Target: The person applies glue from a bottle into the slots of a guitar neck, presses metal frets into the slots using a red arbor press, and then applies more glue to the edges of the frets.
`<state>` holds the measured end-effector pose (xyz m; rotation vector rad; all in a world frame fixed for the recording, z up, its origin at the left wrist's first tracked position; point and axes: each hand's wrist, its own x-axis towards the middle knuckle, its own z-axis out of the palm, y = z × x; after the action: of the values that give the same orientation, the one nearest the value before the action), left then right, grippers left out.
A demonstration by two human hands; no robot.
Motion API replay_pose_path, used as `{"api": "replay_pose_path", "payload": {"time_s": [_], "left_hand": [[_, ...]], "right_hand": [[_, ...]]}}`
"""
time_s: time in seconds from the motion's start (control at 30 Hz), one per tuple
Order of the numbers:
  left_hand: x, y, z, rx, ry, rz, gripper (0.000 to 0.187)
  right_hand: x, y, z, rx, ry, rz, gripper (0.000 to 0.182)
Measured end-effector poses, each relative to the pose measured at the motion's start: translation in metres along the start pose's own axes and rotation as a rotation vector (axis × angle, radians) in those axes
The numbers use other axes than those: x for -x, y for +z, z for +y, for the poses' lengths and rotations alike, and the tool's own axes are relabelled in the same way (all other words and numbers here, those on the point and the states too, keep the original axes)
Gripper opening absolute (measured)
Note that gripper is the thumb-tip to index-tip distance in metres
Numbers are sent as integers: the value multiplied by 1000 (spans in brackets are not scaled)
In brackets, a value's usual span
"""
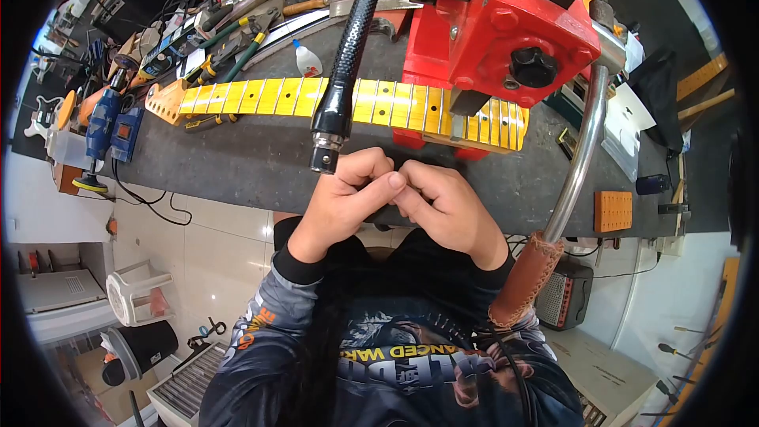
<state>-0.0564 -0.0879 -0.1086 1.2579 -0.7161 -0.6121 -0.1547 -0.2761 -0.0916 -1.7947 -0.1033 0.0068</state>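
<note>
The person's two hands meet near the front edge of the dark table (261,162). The left hand (344,198) and the right hand (452,209) have curled fingers, and their tips touch. Nobody can tell if something tiny is pinched between them.

From the hands, the yellow guitar neck (265,96) lies across twelve o'clock. Its peg end (164,103) points to ten, and its other end reaches two. The big red machine (506,39) stands at one o'clock, over the neck. Its black handle (346,71) hangs at eleven, in front of the neck. A small white bottle (307,59) is at eleven too, just past the neck. A brown leather grip (526,281) sits at four o'clock.
</note>
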Motion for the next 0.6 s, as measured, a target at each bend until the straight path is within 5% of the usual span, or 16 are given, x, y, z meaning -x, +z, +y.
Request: {"api": "replay_pose_path", "payload": {"time_s": [0.6], "left_hand": [[-1, 9, 4, -11, 4, 44, 28]], "right_hand": [[0, 1, 3, 19, -30, 27, 28]]}}
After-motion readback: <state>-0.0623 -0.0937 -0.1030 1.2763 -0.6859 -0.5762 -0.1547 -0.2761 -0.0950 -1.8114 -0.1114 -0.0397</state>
